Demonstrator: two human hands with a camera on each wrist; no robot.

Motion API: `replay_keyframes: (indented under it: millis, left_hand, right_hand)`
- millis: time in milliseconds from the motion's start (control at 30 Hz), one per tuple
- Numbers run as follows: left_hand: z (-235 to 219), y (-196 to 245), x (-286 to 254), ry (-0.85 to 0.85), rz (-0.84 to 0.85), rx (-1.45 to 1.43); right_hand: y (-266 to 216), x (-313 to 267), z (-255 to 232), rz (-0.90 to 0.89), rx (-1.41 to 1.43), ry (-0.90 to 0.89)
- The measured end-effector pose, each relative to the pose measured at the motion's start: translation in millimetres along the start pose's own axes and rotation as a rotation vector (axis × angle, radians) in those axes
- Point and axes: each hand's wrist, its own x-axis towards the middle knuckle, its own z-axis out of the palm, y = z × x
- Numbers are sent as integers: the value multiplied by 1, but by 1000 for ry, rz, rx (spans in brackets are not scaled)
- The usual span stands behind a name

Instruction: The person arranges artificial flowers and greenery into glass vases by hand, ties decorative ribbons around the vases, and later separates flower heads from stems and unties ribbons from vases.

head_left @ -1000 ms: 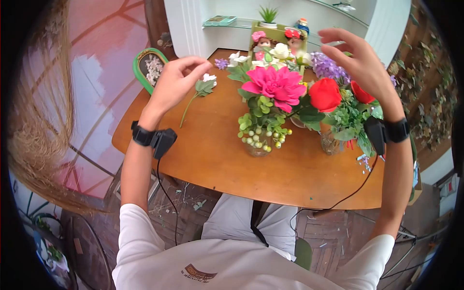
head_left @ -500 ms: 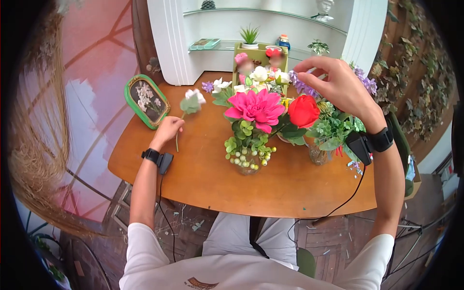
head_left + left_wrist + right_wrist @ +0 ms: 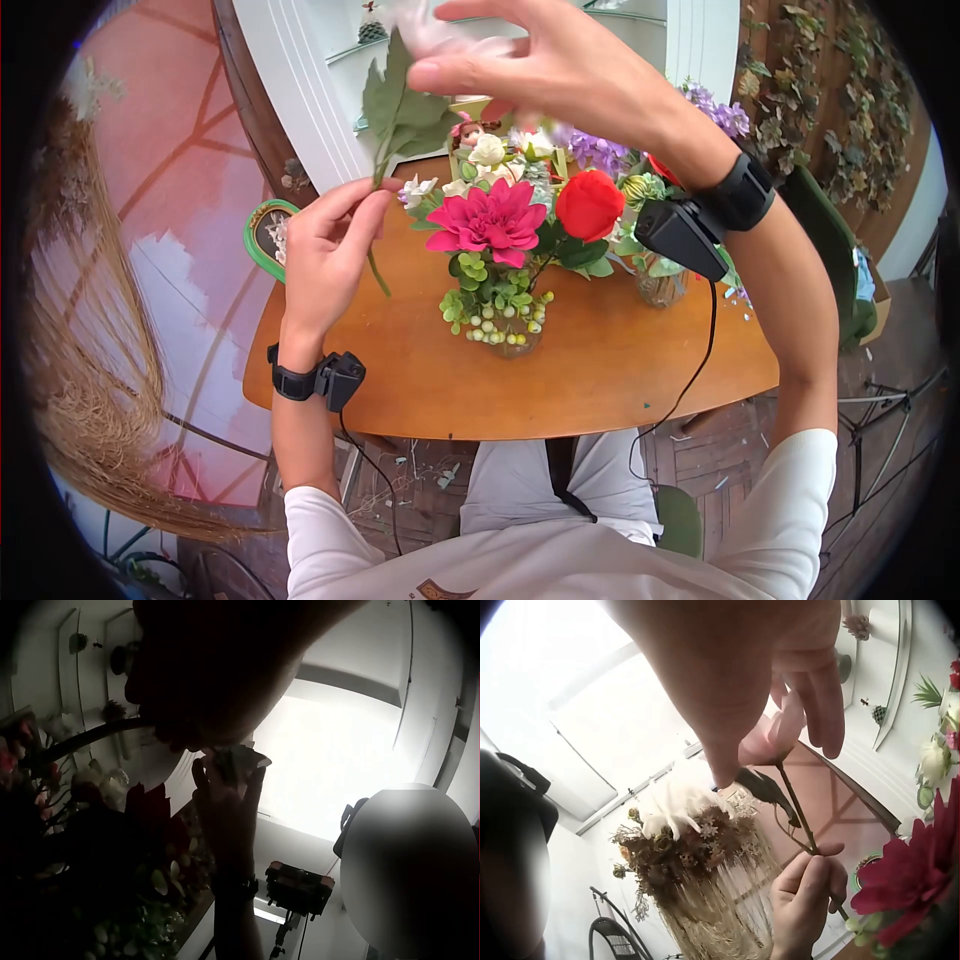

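A pale pink-white artificial flower (image 3: 769, 739) with green leaves (image 3: 395, 115) stands upright above the left part of the table. My left hand (image 3: 330, 245) pinches its stem (image 3: 798, 804) between thumb and fingers below the leaves. Around the bloom, my right hand (image 3: 580, 75) has its thumb and fingers spread, nearly straight, with petals between them. The right wrist view shows the thumb on one side of the bloom and the fingers on the other. In the left wrist view, dark against bright light, the right hand (image 3: 229, 806) is at the bloom.
On the wooden table (image 3: 600, 375), a magenta flower (image 3: 490, 222) with green berries stands in a glass vase (image 3: 512, 345). Beside it are a red rose (image 3: 590, 205) and purple blossoms (image 3: 600, 155). A green oval frame (image 3: 265, 245) sits at the left; white shelves (image 3: 345, 70) stand behind.
The left hand has picked the flower up from the table by its stem and raised it. The right hand has moved left from over the vases to the bloom.
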Motion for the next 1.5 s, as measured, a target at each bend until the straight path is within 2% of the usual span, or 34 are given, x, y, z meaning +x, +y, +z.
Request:
replay_keyframes:
  millis: [33,100,133,267,367,400,467,500,567,600,633,700,733,767,800,833,867,933,967,1000,1067,1167,1300,1367,1433,1500]
  left_hand:
    - [3,5,3,-10,1,0]
    - [9,24,10,-31,-20,88]
    - [13,26,12,-29,-24,89]
    - [17,15,20,-65,-14,56]
    - [17,-4,11,-60,-29,4]
    - [15,-11,6,-2,-67,-58]
    - [13,-37,-4,103,-132,-157]
    - [14,-50,-9,114,-141,-157]
    - [19,-77,-22,103,-324,-321]
    - [23,-95,-29,64,-389,-358]
    - [27,-111,-37,90,-395,-369]
    - [36,-127,-48,-145,-470,-331]
    - [41,-132,-54,-123,-478,-347]
    - [47,-133,-59,-231,-494,-335]
    - [54,-134,-64,-339,-508,-325]
    - [60,-135,-70,-319,-515,-346]
    - [66,-134,-75,-365,-460,-414]
    - [72,-139,-82,-505,-401,-548]
    - [74,-139,-86,-491,-403,-568]
    - [76,-135,-89,-534,-355,-538]
    - [79,-130,-93,-591,-265,-467]
    - [89,-130,-101,-593,-255,-401]
    - [87,-127,-102,-592,-241,-365]
    - [83,-123,-100,-609,-245,-331]
    - [83,-121,-99,-630,-249,-292]
    - [84,-122,-100,-595,-233,-272]
  right_hand:
    - [0,4,-13,7,0,7]
    - [15,23,-40,25,376,-483]
    - [26,31,-27,122,157,-398]
    - [8,26,-42,34,355,-460]
    - [10,32,-29,-48,244,-463]
    - [10,35,-26,-51,251,-480]
    - [11,44,-19,-21,184,-645]
    - [15,45,-10,-22,188,-660]
    - [21,46,13,51,93,-671]
    - [12,47,1,-49,46,-740]
    - [8,46,7,-57,41,-767]
    - [4,46,22,-6,-153,-743]
    - [32,52,31,-153,-219,-725]
    - [31,54,32,-160,-226,-754]
    - [25,55,33,-60,-218,-721]
    - [15,55,34,41,-213,-686]
    - [-25,52,33,154,-140,-695]
    - [-11,45,52,-25,-376,-578]
    - [-19,35,61,-111,-479,-522]
    - [-6,39,62,-116,-488,-542]
    - [26,49,62,-83,-355,-734]
    - [32,47,67,-55,-504,-846]
    - [36,39,80,-14,-625,-864]
    - [46,37,85,-48,-649,-842]
    - [52,37,88,-142,-680,-909]
    - [51,35,91,-106,-700,-922]
